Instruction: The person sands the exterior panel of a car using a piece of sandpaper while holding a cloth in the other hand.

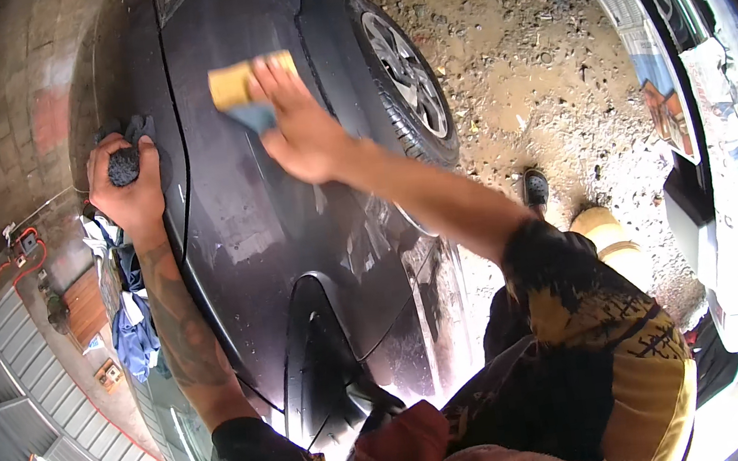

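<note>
My right hand (296,124) lies over a folded yellow sheet that looks like sandpaper (228,84), pressing it on the dark grey car fender (231,192). A blue-grey flap (252,116) shows under the palm; whether it belongs to the same sheet I cannot tell. To the left, my left hand (130,200) grips a crumpled dark grey cloth (123,167) across the panel gap, on the bonnet (125,85). Part of the cloth sticks out beyond the fingers. The fender's surface looks dull, with paler wet-looking patches nearer me.
A wheel (405,69) stands right of the fender, over muddy, stony ground (512,47). Nearer me is the black mirror-base trim (314,348). Clothes (134,324) lie at the bonnet's left. Another vehicle panel covered with newspaper (641,40) stands at the far right.
</note>
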### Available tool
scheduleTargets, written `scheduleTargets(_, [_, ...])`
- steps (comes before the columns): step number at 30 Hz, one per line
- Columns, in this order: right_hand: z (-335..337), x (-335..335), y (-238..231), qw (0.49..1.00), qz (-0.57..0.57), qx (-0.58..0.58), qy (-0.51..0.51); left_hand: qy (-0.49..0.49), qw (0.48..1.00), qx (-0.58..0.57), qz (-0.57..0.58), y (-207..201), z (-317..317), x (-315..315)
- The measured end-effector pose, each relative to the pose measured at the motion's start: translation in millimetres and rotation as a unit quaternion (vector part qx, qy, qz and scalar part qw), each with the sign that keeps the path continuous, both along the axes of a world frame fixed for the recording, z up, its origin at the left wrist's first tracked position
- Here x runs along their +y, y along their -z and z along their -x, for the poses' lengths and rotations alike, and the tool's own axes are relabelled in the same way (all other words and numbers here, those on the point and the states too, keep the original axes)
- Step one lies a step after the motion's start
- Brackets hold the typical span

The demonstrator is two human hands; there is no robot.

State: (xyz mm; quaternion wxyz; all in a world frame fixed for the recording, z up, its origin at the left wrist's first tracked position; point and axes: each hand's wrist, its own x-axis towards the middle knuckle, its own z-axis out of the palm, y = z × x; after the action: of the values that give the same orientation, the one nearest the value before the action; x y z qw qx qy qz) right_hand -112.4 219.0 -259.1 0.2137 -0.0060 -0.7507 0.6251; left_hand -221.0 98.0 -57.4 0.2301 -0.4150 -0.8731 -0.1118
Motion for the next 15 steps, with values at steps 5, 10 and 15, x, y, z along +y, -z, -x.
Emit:
scheduleTargets(5, [45,28,1,0.998,-0.032,-0.057,0.018,0.009,1.0,-0.023,-0.012,16,7,8])
scheduleTargets(10, [33,10,-7,0.998,-0.05,-0.026,-0.023,0.012,1.0,-0.001,-0.002,4,4,2])
scheduleTargets(15, [44,16,-6,0.999,-0.028,-0.038,-0.023,-0.002,1.0,-0.014,0.003,8,3,-3])
